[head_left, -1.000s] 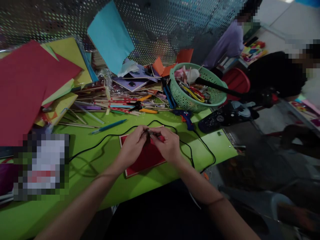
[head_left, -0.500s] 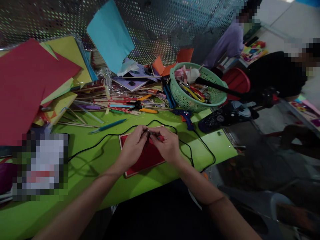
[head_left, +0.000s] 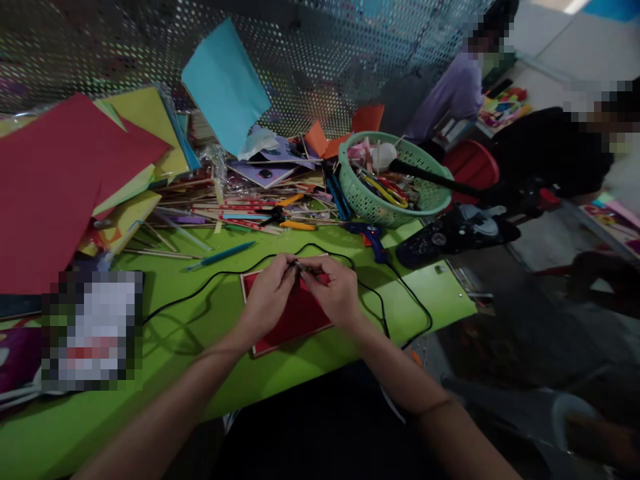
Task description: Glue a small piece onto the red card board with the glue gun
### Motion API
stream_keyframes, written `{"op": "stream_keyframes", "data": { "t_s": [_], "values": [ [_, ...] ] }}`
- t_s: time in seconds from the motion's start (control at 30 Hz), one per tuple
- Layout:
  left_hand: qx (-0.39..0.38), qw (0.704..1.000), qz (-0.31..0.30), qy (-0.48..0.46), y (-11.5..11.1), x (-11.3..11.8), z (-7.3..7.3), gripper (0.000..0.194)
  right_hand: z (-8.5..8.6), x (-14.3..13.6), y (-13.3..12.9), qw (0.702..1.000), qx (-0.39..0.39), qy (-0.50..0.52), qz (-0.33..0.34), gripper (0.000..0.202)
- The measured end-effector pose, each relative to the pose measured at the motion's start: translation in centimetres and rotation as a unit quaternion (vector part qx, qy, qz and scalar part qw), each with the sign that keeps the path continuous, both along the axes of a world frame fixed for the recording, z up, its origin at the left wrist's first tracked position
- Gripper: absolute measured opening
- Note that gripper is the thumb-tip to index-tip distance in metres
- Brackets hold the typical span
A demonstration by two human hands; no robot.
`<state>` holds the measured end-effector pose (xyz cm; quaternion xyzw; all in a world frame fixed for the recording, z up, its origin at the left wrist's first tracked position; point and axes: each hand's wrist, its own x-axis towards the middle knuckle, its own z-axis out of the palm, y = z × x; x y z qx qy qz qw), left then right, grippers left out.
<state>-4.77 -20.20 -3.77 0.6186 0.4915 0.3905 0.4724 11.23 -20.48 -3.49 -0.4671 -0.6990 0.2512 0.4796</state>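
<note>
My left hand and my right hand meet fingertip to fingertip above a red card that lies on the green table. Between the fingertips both hands pinch a small thin object, too small and dark to name. A black cord loops across the table behind and to the right of the hands.
A blue pen lies left of the hands. A blue glue gun and a green basket of tools sit at the back right. Sticks, orange pliers and coloured paper sheets pile at the back left. Two people sit to the right.
The view has shifted slightly; my hands stay together over the red card, holding the same small object.
</note>
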Motion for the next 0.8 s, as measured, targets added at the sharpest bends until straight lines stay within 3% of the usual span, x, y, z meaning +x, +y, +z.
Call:
{"op": "stream_keyframes", "data": {
  "t_s": [0.23, 0.47, 0.8],
  "values": [
    [0.014, 0.998, -0.006, 0.059, 0.19, -0.36, 0.69, 0.015, 0.01, -0.06, -0.06, 0.999, 0.008, -0.032, -0.008, 0.024],
    [0.031, 0.994, 0.003, 0.105, -0.14, -0.19, 0.44, 0.016, 0.02, -0.04, -0.02, 0.998, 0.027, -0.052, 0.000, 0.022],
    [0.035, 0.995, 0.006, 0.094, -0.26, -0.10, 0.33, 0.018, 0.28, -0.03, -0.10, 1.000, -0.003, -0.020, -0.007, 0.019]
  ]
}}
